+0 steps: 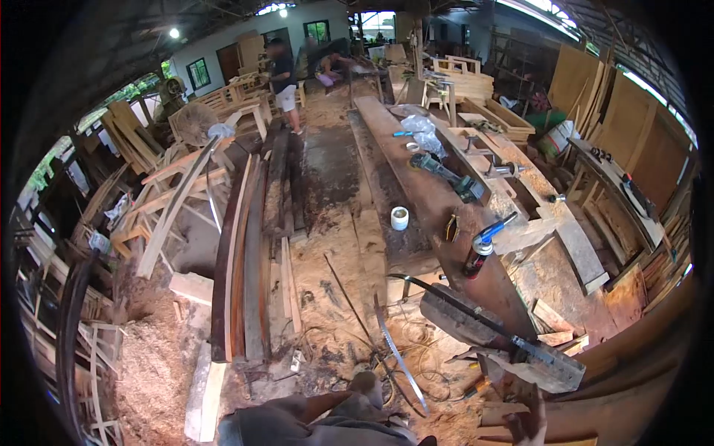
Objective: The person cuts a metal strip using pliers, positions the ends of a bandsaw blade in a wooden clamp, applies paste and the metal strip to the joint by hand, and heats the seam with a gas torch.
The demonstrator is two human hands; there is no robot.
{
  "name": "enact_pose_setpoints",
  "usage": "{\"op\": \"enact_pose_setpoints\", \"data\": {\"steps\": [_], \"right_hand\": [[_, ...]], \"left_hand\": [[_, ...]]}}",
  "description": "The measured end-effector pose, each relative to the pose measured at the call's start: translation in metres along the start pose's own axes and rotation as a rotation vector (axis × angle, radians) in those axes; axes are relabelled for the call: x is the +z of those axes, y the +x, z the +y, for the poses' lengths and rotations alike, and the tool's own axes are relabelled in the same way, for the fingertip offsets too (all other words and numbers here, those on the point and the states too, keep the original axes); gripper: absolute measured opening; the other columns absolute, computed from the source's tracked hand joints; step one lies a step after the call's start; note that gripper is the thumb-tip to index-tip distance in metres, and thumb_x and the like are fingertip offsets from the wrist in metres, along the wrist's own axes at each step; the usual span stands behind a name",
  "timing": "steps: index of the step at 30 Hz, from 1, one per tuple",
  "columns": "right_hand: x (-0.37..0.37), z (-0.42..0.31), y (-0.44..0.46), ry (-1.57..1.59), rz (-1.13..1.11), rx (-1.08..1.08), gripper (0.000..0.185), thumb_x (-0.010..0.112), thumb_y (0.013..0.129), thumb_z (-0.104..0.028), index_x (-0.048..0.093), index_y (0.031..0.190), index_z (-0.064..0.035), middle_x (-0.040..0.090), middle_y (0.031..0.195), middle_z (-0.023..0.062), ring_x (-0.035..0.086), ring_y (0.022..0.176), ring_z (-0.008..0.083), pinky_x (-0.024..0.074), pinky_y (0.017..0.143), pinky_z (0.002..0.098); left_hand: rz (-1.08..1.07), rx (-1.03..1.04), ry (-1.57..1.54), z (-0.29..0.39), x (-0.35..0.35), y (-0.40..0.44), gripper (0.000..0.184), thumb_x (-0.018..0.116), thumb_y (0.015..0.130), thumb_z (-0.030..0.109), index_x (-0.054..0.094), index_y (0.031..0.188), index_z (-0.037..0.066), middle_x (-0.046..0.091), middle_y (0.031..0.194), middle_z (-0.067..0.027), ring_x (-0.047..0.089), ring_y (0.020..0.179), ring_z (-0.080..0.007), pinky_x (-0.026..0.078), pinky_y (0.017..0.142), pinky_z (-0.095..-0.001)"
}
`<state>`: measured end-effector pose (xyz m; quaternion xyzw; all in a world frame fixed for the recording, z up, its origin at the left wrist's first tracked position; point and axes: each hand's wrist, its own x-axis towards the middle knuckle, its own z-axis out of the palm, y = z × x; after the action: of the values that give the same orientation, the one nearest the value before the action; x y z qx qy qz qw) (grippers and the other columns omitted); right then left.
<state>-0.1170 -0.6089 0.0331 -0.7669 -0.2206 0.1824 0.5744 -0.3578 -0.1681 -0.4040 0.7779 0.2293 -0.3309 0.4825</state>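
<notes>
Far left of the tabletop (pixel 390 134): dark curved beam (pixel 68 327), with a spread of sawdust (pixel 152 372) on the floor beside it. Further back on that side, pale wooden frames (pixel 178 201). Nearer the tabletop, still left: long boards (pixel 249 260) laid side by side, pointing away from the camera. Beyond their far ends, a standing person (pixel 285 85) in shorts; whitewashed wall (pixel 249 37) with windows behind.

Left of the tabletop's near end, low in view: left hand (pixel 364 386), fingers apparently curled, partly obscured; cannot tell whether it has hold of anything. Toothed metal strip (pixel 401 360) just right of it, over sawdust-covered ground. White tub (pixel 399 218) on a darker plank along the tabletop's left edge.

On the tabletop, bare brown wood: clear plastic bag (pixel 425 137), cordless power tool (pixel 446 175), blue-headed torch (pixel 487 241).

At the tabletop's near end: weathered wooden block (pixel 457 320), tilted, a dark narrow bar along it. Below the block, right hand (pixel 528 420), fingers spread, nothing visible in it; contact with the block unclear.

Right of the tabletop: pale timber frame (pixel 580 249); further right, upright plywood sheets (pixel 628 130).
</notes>
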Motion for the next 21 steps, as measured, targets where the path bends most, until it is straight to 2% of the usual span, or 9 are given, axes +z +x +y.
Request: {"op": "enact_pose_setpoints", "data": {"steps": [3,7,8,9,10,11,12,13,21], "right_hand": [[0.017,-0.002,0.01,0.026,-0.025,-0.101,0.069,0.054,0.097,0.008,0.028,0.159,-0.0039,0.048,0.151,0.0173,0.056,0.127,0.0234,0.0484,0.1,0.0339],[0.016,0.016,0.009,0.153,-0.026,-0.009,0.065,0.052,0.1,0.003,0.026,0.16,-0.0044,0.036,0.161,0.0142,0.044,0.141,0.0274,0.0452,0.106,0.0368],[0.03,0.037,0.021,0.157,0.159,-0.03,0.084,0.07,0.095,-0.024,0.022,0.161,-0.0056,0.058,0.127,0.0154,0.062,0.1,0.0188,0.0522,0.082,0.0278],[0.035,0.027,0.02,0.145,0.155,-0.032,0.081,0.071,0.094,-0.021,0.026,0.16,-0.0056,0.058,0.128,0.0145,0.061,0.102,0.0194,0.0519,0.086,0.0302],[0.035,0.01,0.02,0.122,0.175,-0.008,0.079,0.072,0.093,-0.018,0.031,0.159,-0.0057,0.059,0.128,0.0136,0.061,0.104,0.02,0.0515,0.09,0.0325],[0.034,0.006,0.017,-0.145,0.252,0.0,0.077,0.072,0.092,-0.014,0.034,0.157,-0.0053,0.059,0.132,0.016,0.062,0.103,0.0217,0.0529,0.088,0.0333],[0.029,0.004,0.018,-0.423,0.299,0.032,0.075,0.072,0.09,-0.011,0.036,0.156,-0.005,0.059,0.135,0.0183,0.064,0.103,0.0233,0.0543,0.086,0.0342],[0.025,-0.005,0.021,-0.553,0.351,-0.008,0.074,0.075,0.087,-0.007,0.042,0.153,-0.0063,0.061,0.131,0.0199,0.063,0.104,0.0281,0.0529,0.09,0.0378],[-0.02,0.044,0.067,-0.858,0.698,-0.116,0.06,0.073,0.09,-0.005,0.053,0.146,-0.0112,0.059,0.125,0.0192,0.058,0.112,0.0354,0.0494,0.095,0.0428]], "left_hand": [[-0.048,0.207,0.141,0.039,-0.004,0.001,0.038,0.055,0.102,0.044,0.061,0.102,0.006,0.062,0.083,-0.003,0.061,0.079,-0.0184,0.047,0.072,-0.039],[0.007,0.85,0.532,0.113,-0.03,0.009,0.039,0.052,0.104,0.043,0.061,0.092,0.006,0.059,0.079,-0.0006,0.059,0.078,-0.0165,0.046,0.071,-0.0388],[-0.175,0.842,0.307,0.141,-0.034,0.015,0.035,0.061,0.099,0.038,0.063,0.108,0.005,0.066,0.091,-0.0042,0.063,0.087,-0.0163,0.05,0.079,-0.0369],[-0.383,0.819,0.079,0.182,-0.034,0.032,0.042,0.07,0.094,0.033,0.064,0.123,0.003,0.073,0.102,-0.0078,0.067,0.095,-0.016,0.054,0.087,-0.035],[-0.296,0.433,-0.573,0.245,-0.026,-0.007,0.032,0.071,0.094,0.028,0.067,0.117,0.005,0.072,0.096,-0.005,0.065,0.091,-0.0143,0.054,0.079,-0.0346],[-0.2,0.733,-0.33,0.263,-0.034,-0.001,0.027,0.07,0.095,0.026,0.068,0.113,0.005,0.071,0.092,-0.0039,0.065,0.092,-0.0118,0.053,0.078,-0.0327],[-0.183,0.561,-0.259,0.29,-0.034,-0.001,0.026,0.071,0.096,0.027,0.07,0.108,0.004,0.072,0.091,-0.0044,0.065,0.091,-0.0108,0.053,0.079,-0.0306],[-0.066,0.683,-0.166,0.346,-0.058,-0.044,0.029,0.071,0.096,0.029,0.071,0.106,0.002,0.072,0.094,-0.0057,0.065,0.089,-0.0103,0.054,0.075,-0.0293],[-0.025,0.431,-0.984,0.488,-0.02,-0.052,0.034,0.073,0.096,0.034,0.072,0.116,0.006,0.071,0.102,0.0007,0.065,0.094,-0.0095,0.05,0.083,-0.0265]]}}
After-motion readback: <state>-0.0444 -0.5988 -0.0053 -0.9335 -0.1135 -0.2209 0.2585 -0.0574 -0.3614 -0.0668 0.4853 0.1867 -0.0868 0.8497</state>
